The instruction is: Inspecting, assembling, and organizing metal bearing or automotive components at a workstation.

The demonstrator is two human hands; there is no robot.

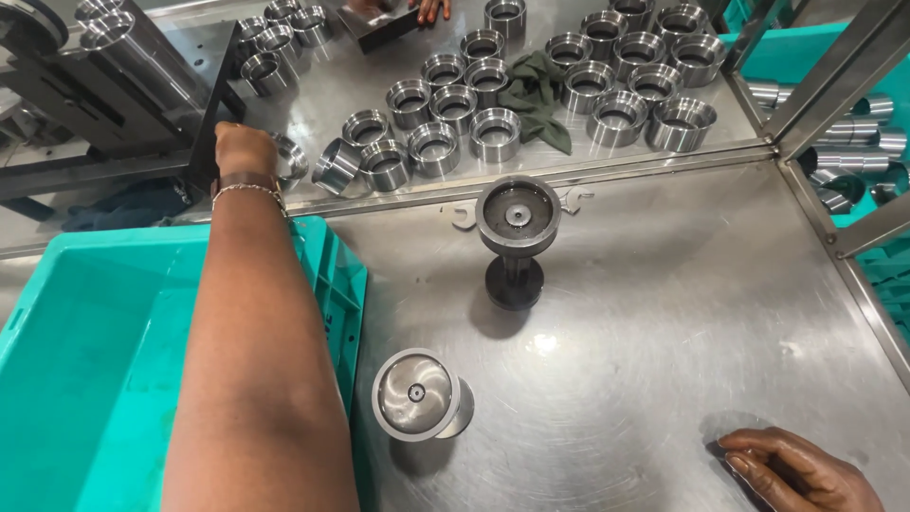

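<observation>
My left forearm crossed the corner of the teal crate (95, 360), and my left hand (245, 149) was out at the far rows, fingers closed round a steel ring (290, 159) at the near edge of the group. To its right the capped steel part (417, 394) and the dark flanged spindle (517, 220) stood upright on the steel table (664, 313), apart from each other. My right hand (791, 466) lay flat and empty on the table, seemingly as a brace.
</observation>
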